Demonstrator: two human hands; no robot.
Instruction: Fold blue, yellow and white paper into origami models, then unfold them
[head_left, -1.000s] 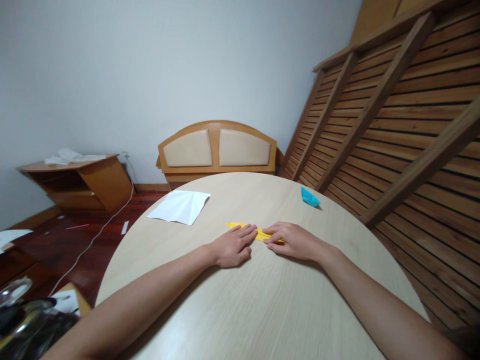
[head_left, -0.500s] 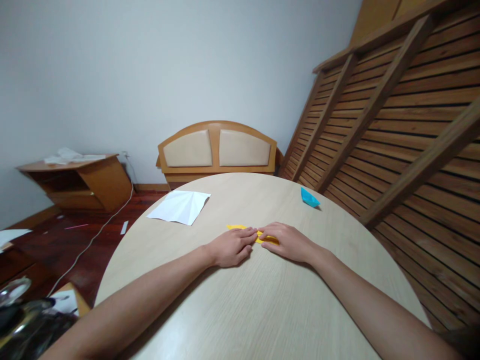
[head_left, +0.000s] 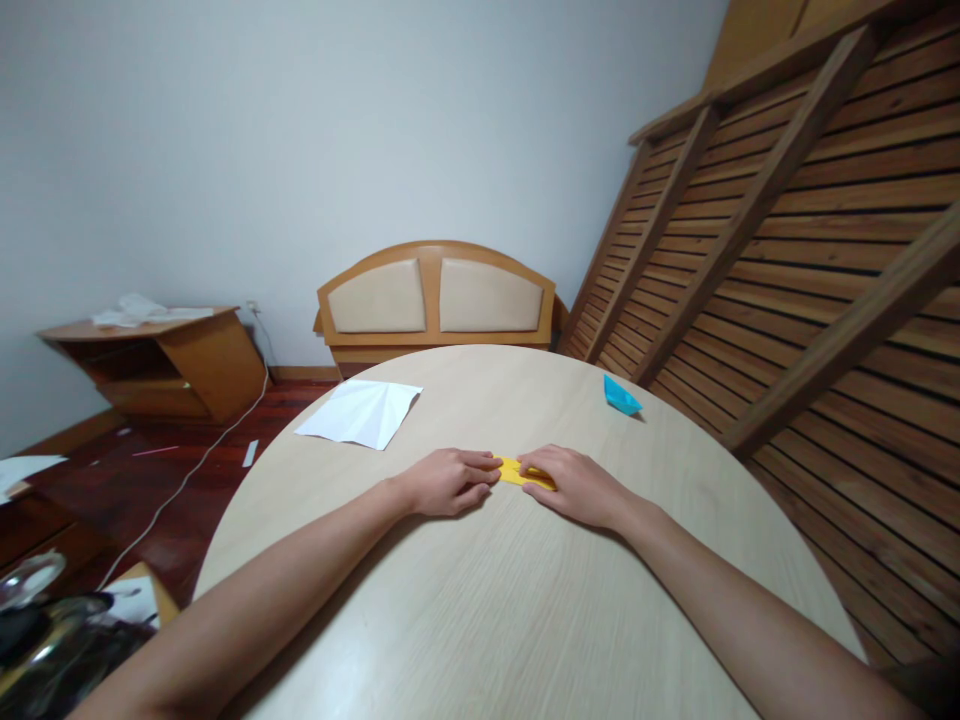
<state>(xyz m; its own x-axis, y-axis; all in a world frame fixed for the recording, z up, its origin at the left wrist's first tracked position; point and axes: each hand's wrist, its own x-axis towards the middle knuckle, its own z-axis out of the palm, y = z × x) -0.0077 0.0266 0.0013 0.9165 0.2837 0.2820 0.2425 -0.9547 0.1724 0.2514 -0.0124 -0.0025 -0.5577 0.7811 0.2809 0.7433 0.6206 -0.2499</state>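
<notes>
A narrow piece of folded yellow paper point(head_left: 510, 470) lies on the round table between my two hands. My left hand point(head_left: 450, 482) holds its left end, fingers resting over it and thumb at the near side. At the right end, my right hand point(head_left: 574, 485) has its fingers curled round the paper, with the thumb along the near edge. Both ends of the paper are partly hidden under my fingers. Apart from my hands, a small blue folded paper boat point(head_left: 621, 396) sits toward the far right of the table.
A creased white sheet of paper point(head_left: 364, 413) lies at the table's far left. Beyond the round wooden table point(head_left: 487, 610) stands a padded headboard point(head_left: 435, 295). A slatted wooden frame point(head_left: 810, 260) leans at the right. On the left are a low cabinet point(head_left: 217, 370) and a white cable point(head_left: 202, 470).
My left hand has slid left along the yellow paper, uncovering more of its middle. My right hand stays in nearly the same place.
</notes>
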